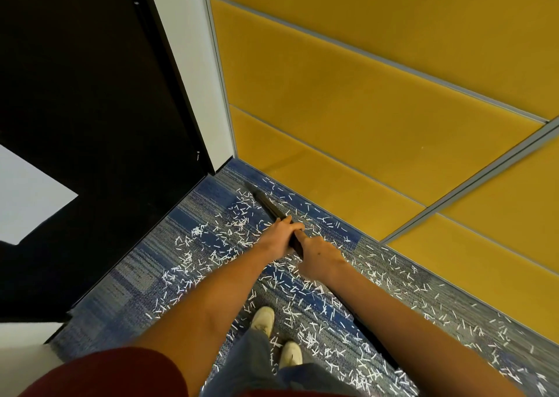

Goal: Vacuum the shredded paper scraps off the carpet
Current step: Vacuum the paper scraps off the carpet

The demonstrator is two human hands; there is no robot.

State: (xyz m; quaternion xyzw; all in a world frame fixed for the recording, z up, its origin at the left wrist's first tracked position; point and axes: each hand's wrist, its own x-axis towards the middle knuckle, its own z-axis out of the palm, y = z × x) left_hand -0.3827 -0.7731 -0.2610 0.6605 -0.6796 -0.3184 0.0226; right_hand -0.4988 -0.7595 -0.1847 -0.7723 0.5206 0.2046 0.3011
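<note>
Scraps (pixel 198 231) litter blue carpet (pixel 127 290) by yellow wall (pixel 363 109); left hand (pixel 278 238) and right hand (pixel 320 254) clasp wand (pixel 269 206).

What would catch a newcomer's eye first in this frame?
The yellow wall panels filling the upper right, then the white paper scraps strewn over the blue-grey carpet below. At centre, the left hand and right hand both grip a dark vacuum wand aimed into the corner.

Dark maroon short sleeve (pixel 106 372) on the left arm, and both arms are bare out to the left hand (pixel 278 239) and right hand (pixel 320 257). Loose grey-blue denim trousers (pixel 251 363) below, with cream-white shoes (pixel 263 319), round-toed, poking out under the hems.
</note>
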